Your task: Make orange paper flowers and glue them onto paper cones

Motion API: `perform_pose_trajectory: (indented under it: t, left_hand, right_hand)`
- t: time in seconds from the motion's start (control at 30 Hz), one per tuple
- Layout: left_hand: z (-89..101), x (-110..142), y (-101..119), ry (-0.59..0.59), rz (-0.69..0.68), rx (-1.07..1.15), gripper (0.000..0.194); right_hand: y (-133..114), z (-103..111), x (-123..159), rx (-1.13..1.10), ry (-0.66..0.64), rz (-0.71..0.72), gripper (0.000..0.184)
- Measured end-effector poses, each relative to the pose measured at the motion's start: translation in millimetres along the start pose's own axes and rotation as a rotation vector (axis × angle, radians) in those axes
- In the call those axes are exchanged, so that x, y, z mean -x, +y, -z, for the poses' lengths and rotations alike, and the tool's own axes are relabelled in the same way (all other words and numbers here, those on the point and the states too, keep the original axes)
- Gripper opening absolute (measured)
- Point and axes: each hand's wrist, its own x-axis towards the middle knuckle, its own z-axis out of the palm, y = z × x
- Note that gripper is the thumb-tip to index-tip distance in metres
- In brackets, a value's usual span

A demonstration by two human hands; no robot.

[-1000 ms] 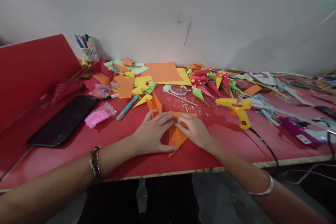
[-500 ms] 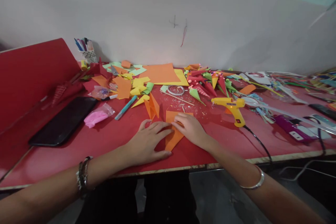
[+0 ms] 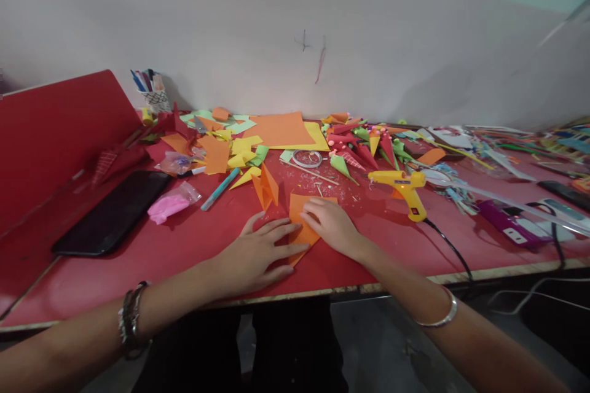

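A folded sheet of orange paper (image 3: 302,236) lies on the red tabletop in front of me. My left hand (image 3: 258,258) rests flat with its fingers spread, the fingertips on the paper's left side. My right hand (image 3: 329,221) has its fingers curled together and pressed down on the upper part of the sheet; its fingertips partly hide the paper there. Just beyond my left fingers stands a folded orange paper piece (image 3: 266,189) with pointed tips. A yellow hot glue gun (image 3: 405,187) lies to the right of my right hand, its cord hanging over the table edge.
Small paper cones (image 3: 354,147) are heaped at the back, beside orange and yellow sheets (image 3: 279,129). On the left lie a black phone-like slab (image 3: 110,215), a pink bagged lump (image 3: 170,201) and a teal marker (image 3: 220,189). A purple power strip (image 3: 509,221) sits right.
My left hand has slid slightly left and its fingers have spread wider over the orange paper. My right hand stays pressed in nearly the same place. The view has shifted slightly.
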Motion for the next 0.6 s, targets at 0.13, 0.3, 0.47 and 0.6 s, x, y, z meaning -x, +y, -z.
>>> perform_pose_trajectory:
  t: [0.13, 0.3, 0.47, 0.6]
  left_hand:
    - [-1.2, 3.2, -1.2, -0.009, -0.036, -0.026, 0.04]
    - [-3.0, 3.2, -2.6, -0.019, -0.043, -0.029, 0.042]
    - [-3.3, 3.2, -4.6, -0.053, -0.064, -0.047, 0.042]
    - [0.6, 5.5, -5.2, -0.058, -0.107, -0.044, 0.044]
  right_hand:
    - [-0.3, 0.1, 0.0, 0.005, -0.002, -0.008, 0.024]
    - [-0.4, 0.0, -0.3, 0.018, 0.002, -0.007, 0.024]
    - [-1.0, 0.2, 0.0, 0.028, 0.008, -0.002, 0.025]
    - [-1.2, 0.7, 0.2, 0.02, 0.012, 0.003, 0.025]
